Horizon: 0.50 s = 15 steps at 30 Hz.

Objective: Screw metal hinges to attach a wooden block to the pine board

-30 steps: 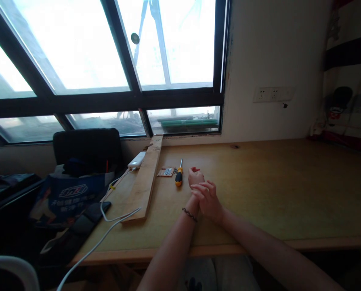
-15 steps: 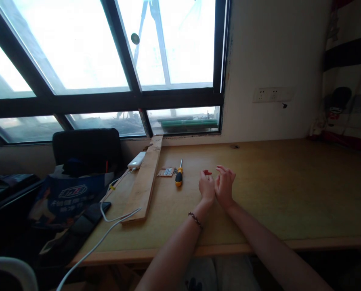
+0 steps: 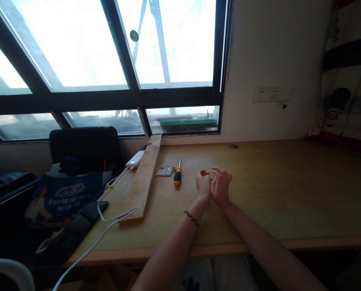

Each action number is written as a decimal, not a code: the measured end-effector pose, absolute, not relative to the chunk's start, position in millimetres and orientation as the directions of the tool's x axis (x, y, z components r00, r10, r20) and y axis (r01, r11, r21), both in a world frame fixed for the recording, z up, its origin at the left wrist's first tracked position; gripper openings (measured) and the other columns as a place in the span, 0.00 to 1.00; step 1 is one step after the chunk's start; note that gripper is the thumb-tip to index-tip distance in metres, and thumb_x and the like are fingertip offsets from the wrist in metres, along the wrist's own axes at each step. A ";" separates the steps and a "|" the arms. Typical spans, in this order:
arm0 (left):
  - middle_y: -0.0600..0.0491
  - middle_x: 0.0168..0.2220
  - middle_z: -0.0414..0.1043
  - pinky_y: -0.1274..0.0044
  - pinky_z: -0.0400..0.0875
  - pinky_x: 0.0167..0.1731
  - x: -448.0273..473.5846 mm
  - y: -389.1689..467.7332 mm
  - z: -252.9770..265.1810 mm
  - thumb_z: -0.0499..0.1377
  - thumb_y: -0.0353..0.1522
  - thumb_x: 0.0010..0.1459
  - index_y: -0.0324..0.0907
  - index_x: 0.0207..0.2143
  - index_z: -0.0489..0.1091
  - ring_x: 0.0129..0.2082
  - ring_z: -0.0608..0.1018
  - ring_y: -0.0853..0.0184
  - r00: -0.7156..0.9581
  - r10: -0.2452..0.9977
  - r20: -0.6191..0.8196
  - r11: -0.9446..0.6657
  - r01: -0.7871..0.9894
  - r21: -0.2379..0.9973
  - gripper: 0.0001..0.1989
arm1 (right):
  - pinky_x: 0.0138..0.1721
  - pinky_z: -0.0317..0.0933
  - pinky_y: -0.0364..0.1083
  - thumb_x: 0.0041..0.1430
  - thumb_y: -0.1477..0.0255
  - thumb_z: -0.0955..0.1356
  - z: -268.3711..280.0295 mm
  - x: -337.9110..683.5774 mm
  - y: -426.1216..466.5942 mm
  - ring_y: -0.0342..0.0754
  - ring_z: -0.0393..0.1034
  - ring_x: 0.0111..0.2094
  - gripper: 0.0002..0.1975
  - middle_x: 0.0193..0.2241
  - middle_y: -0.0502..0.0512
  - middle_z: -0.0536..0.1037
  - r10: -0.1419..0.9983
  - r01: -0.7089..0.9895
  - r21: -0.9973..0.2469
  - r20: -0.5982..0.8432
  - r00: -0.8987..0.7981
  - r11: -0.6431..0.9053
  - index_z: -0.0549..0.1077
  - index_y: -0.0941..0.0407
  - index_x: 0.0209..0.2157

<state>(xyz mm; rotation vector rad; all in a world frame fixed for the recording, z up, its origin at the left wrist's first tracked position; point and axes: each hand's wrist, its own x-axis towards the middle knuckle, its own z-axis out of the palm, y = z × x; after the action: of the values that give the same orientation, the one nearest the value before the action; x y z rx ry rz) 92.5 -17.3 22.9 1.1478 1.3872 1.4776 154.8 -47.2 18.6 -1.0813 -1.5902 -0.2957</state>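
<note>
My left hand (image 3: 203, 184), a braided bracelet on its wrist, lies on the wooden table with its fingers curled in. No object shows in it. Against its side rests my right hand (image 3: 221, 186), fingers bent but apart, holding nothing visible. To the left of both hands lies a yellow and black screwdriver (image 3: 177, 176), its metal shaft pointing toward the window. Just beside it are several small screws (image 3: 174, 170) and a small flat piece (image 3: 164, 171) with white and brown parts, too small to make out fully.
A long wooden plank (image 3: 141, 186) lies on the left part of the table (image 3: 277, 194). Next to it is a white device (image 3: 135, 159) with a white cable (image 3: 100, 238) running off the front edge. A black chair (image 3: 84, 145) with a blue bag (image 3: 68, 194) stands at left.
The whole view has shifted slightly, so everything sits a little farther left. My hands stay together on the table, the right one drawn slightly closer over the left.
</note>
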 end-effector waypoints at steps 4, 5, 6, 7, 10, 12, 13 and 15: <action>0.48 0.40 0.72 0.76 0.67 0.37 82.7 -13.0 36.4 0.53 0.25 0.51 0.40 0.41 0.63 0.34 0.75 0.68 -0.231 0.894 0.383 -0.297 0.335 0.894 0.12 | 0.50 0.49 0.59 0.49 0.80 0.57 9.2 172.1 -21.0 0.54 0.57 0.47 0.19 0.43 0.63 0.67 0.529 0.740 -0.577 0.771 0.354 0.346 0.61 0.59 0.45; 0.48 0.40 0.72 0.76 0.66 0.37 77.2 -12.6 40.1 0.52 0.26 0.52 0.41 0.41 0.63 0.34 0.75 0.68 -0.235 0.871 0.432 -0.318 0.402 0.859 0.12 | 0.49 0.49 0.59 0.49 0.79 0.58 6.1 174.4 -16.4 0.55 0.58 0.46 0.18 0.41 0.63 0.67 0.535 0.708 -0.630 0.737 0.413 0.321 0.62 0.59 0.44; 0.48 0.39 0.72 0.76 0.66 0.36 70.2 -11.1 43.5 0.52 0.27 0.53 0.41 0.41 0.64 0.34 0.74 0.68 -0.253 0.853 0.457 -0.306 0.467 0.830 0.11 | 0.49 0.50 0.59 0.48 0.79 0.58 3.3 176.0 -12.6 0.55 0.59 0.45 0.17 0.40 0.62 0.67 0.544 0.671 -0.674 0.705 0.456 0.310 0.62 0.59 0.43; 0.48 0.38 0.72 0.76 0.65 0.36 61.9 -8.5 46.4 0.52 0.27 0.54 0.41 0.41 0.64 0.33 0.74 0.67 -0.280 0.842 0.462 -0.267 0.529 0.806 0.11 | 0.49 0.50 0.58 0.48 0.78 0.58 0.8 177.1 -9.8 0.54 0.59 0.44 0.16 0.39 0.62 0.68 0.556 0.636 -0.707 0.677 0.482 0.309 0.62 0.59 0.42; 0.48 0.35 0.72 0.74 0.65 0.36 34.1 4.0 49.4 0.52 0.29 0.55 0.40 0.42 0.64 0.34 0.74 0.64 -0.340 0.824 0.454 -0.091 0.711 0.698 0.11 | 0.48 0.53 0.56 0.46 0.77 0.59 -3.3 178.2 -5.6 0.53 0.61 0.43 0.14 0.38 0.60 0.69 0.615 0.551 -0.774 0.607 0.503 0.313 0.64 0.58 0.39; 0.45 0.37 0.70 0.71 0.64 0.39 18.1 11.6 46.4 0.53 0.29 0.54 0.37 0.41 0.64 0.39 0.72 0.60 -0.338 0.814 0.472 0.026 0.834 0.552 0.12 | 0.46 0.55 0.53 0.46 0.76 0.60 -3.5 177.6 -4.8 0.51 0.62 0.41 0.14 0.38 0.59 0.70 0.661 0.499 -0.812 0.557 0.503 0.305 0.64 0.57 0.37; 0.43 0.39 0.69 0.70 0.63 0.41 11.8 14.4 43.9 0.54 0.30 0.53 0.36 0.41 0.64 0.42 0.70 0.58 -0.343 0.809 0.477 0.091 0.875 0.475 0.12 | 0.44 0.57 0.52 0.46 0.76 0.60 -3.0 177.2 -4.7 0.50 0.63 0.39 0.13 0.38 0.59 0.70 0.681 0.465 -0.832 0.530 0.505 0.302 0.64 0.57 0.37; 0.40 0.43 0.66 0.67 0.62 0.41 2.7 17.9 38.1 0.57 0.32 0.51 0.35 0.42 0.64 0.46 0.67 0.53 -0.389 0.800 0.456 0.225 0.900 0.372 0.16 | 0.40 0.60 0.49 0.46 0.75 0.60 -1.5 176.1 -5.0 0.48 0.64 0.36 0.13 0.37 0.58 0.71 0.715 0.392 -0.868 0.481 0.508 0.306 0.64 0.57 0.37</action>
<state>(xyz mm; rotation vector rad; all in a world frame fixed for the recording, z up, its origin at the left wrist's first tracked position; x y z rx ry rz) 2.7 17.9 38.1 1.8148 2.5841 0.9902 176.1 -5.0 -1.5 -1.3087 -1.0914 0.2826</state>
